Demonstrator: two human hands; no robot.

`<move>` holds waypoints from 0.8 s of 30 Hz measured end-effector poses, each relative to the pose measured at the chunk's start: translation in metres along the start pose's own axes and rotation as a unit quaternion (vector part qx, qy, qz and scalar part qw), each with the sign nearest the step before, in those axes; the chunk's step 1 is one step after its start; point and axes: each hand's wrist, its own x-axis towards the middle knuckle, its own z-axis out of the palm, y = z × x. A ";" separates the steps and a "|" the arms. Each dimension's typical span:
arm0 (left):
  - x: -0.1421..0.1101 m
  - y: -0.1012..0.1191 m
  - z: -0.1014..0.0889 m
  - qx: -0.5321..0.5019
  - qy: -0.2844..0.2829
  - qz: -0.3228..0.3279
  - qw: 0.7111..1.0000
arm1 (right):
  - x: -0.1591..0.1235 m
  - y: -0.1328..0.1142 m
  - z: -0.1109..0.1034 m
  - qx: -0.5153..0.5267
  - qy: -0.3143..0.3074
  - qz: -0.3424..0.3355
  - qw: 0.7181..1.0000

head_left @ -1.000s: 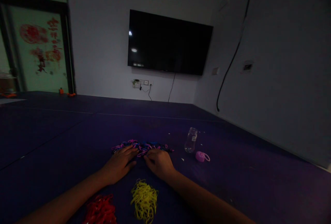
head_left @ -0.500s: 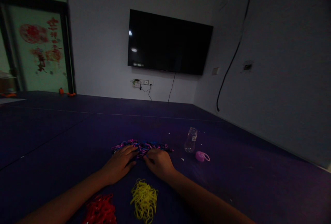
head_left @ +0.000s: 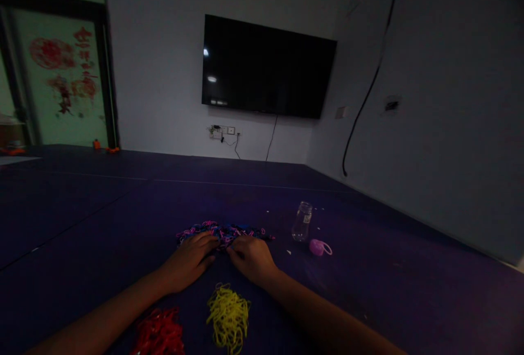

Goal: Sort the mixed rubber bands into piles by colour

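Observation:
A mixed pile of pink, blue and dark rubber bands lies on the purple tabletop. My left hand rests on the pile's near left edge, fingers stretched forward and thumb apart. My right hand is at the near right edge, its fingers curled into a pinch; whatever they may hold is hidden. Closer to me, between my forearms, is a heap of yellow rubber bands. Red rubber bands are heaped beside my left forearm.
A clear bottle without its cap stands to the right, with a pink looped cap beside it. Small white scraps dot the purple table. Beyond are a wall-mounted television and a hanging black cable.

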 end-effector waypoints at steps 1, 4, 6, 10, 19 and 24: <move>0.000 0.001 -0.001 0.000 -0.002 0.001 1.000 | 0.000 0.000 0.001 0.001 0.000 -0.001 1.000; 0.000 0.003 -0.003 0.000 0.002 0.007 1.000 | 0.000 0.001 0.001 0.003 0.000 -0.001 1.000; 0.001 0.004 -0.005 -0.003 0.010 0.015 1.000 | 0.000 0.001 0.001 0.007 0.001 0.000 1.000; 0.000 0.003 -0.004 -0.012 0.018 0.022 1.000 | -0.001 0.000 -0.001 0.007 0.002 0.000 1.000; -0.001 -0.005 0.004 -0.003 0.012 0.018 1.000 | 0.000 -0.001 0.000 -0.003 0.001 0.002 1.000; 0.000 -0.001 0.000 -0.005 0.000 0.009 1.000 | 0.000 0.000 0.000 -0.001 0.002 0.000 1.000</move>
